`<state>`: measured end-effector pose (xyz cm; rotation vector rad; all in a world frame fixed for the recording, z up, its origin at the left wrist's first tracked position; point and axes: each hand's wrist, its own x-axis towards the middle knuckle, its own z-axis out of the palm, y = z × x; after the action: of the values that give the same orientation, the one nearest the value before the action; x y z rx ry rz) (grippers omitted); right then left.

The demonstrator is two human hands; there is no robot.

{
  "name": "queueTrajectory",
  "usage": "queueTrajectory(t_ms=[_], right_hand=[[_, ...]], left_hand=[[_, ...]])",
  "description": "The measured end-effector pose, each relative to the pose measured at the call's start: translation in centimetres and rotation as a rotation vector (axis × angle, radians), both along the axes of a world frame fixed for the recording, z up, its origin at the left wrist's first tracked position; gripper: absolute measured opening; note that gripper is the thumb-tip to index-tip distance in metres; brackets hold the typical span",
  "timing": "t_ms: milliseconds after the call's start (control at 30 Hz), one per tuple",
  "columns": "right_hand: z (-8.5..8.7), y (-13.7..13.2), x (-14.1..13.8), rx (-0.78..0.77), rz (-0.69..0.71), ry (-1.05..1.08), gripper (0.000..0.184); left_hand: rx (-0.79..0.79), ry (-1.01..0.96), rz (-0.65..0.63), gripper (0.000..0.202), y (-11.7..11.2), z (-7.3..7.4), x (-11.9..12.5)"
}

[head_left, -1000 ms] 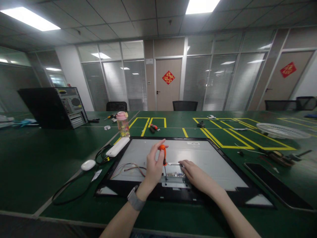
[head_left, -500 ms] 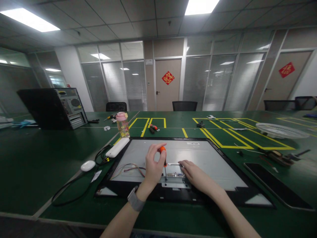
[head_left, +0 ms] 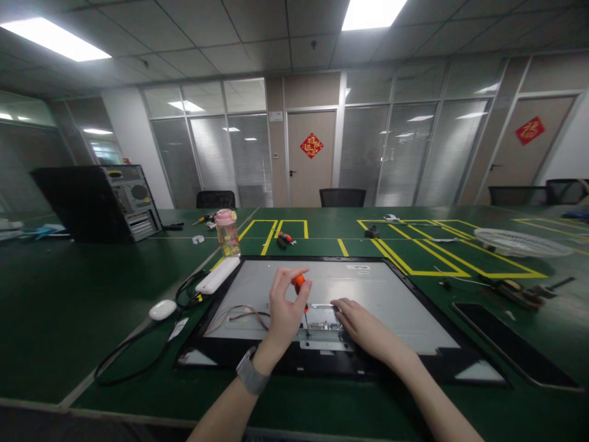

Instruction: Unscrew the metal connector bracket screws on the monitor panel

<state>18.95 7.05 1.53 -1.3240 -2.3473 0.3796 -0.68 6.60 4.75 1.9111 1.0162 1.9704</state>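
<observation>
My left hand (head_left: 284, 310) is closed around an orange-and-black screwdriver (head_left: 300, 283), fingers and thumb at its handle. Its thin shaft points down to the left side of a metal bracket (head_left: 327, 345) that carries a small circuit board (head_left: 326, 326). My right hand (head_left: 361, 325) lies with outstretched fingers over the right side of the bracket; its thumb is hidden. Beneath both hands a display panel (head_left: 368, 288) lies flat, grey back up, in a black frame. Thin coloured wires (head_left: 239, 311) run across the panel left of my left hand.
Left of the panel are a white power strip (head_left: 218, 275), black cables, a white mouse-like object (head_left: 162, 309) and a pink-lidded bottle (head_left: 227, 233). A computer case (head_left: 94, 201) stands farther left. To the right lie a dark flat slab (head_left: 513, 344) and a power tool (head_left: 519, 291).
The screwdriver's handle has tipped slightly left, and the left thumb and fingers have shifted a little on it. My right hand has stayed on the bracket.
</observation>
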Motion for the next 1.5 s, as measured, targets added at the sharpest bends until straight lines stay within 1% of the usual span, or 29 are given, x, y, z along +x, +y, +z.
queueTrajectory(t_ms=[100,267,400,533,667,767,833,933,1000,1167,1233,1400,1500], right_hand=[[-0.15,0.1,0.06,-0.001,0.001,0.007,0.035],[-0.2,0.12,0.14,0.002,0.002,0.005,0.036],[-0.02,-0.01,0.04,-0.003,-0.003,0.0,0.035],[-0.06,-0.02,0.01,-0.001,-0.003,0.01,0.034],[-0.2,0.11,0.1,-0.006,-0.002,0.011,0.036],[-0.19,0.13,0.12,-0.008,-0.005,0.006,0.037],[-0.16,0.1,0.09,-0.008,-0.009,-0.002,0.038],[-0.18,0.09,0.06,-0.008,-0.008,-0.009,0.037],[-0.25,0.13,0.07,-0.006,-0.006,-0.004,0.037],[-0.46,0.25,0.14,-0.006,-0.009,0.006,0.038],[-0.44,0.24,0.13,-0.006,-0.007,0.004,0.038],[-0.16,0.08,0.04,-0.013,-0.014,0.001,0.037],[-0.06,0.03,0.03,-0.014,-0.014,0.002,0.036]], left_hand=[[0.021,0.022,0.013,0.016,-0.09,0.24,-0.05],[-0.033,-0.031,-0.071,0.027,0.0,0.08,-0.26],[-0.013,-0.022,-0.015,0.019,0.11,-0.01,-0.13],[-0.038,-0.01,0.012,0.02,0.02,0.09,-0.1],[-0.052,-0.021,-0.05,0.032,0.17,0.0,-0.29],[-0.094,-0.045,-0.08,0.031,0.38,-0.18,-0.26],[-0.101,-0.037,-0.05,0.027,0.41,-0.23,-0.13],[-0.058,-0.008,0.04,0.022,0.28,-0.11,0.0],[-0.049,-0.007,0.055,0.02,0.16,0.0,-0.05],[-0.061,-0.009,-0.06,0.033,0.06,0.02,-0.39],[-0.081,-0.024,-0.069,0.033,0.1,-0.04,-0.4],[-0.082,-0.038,0.034,0.022,0.15,-0.06,-0.08],[-0.078,-0.038,0.046,0.019,0.11,0.0,0.0]])
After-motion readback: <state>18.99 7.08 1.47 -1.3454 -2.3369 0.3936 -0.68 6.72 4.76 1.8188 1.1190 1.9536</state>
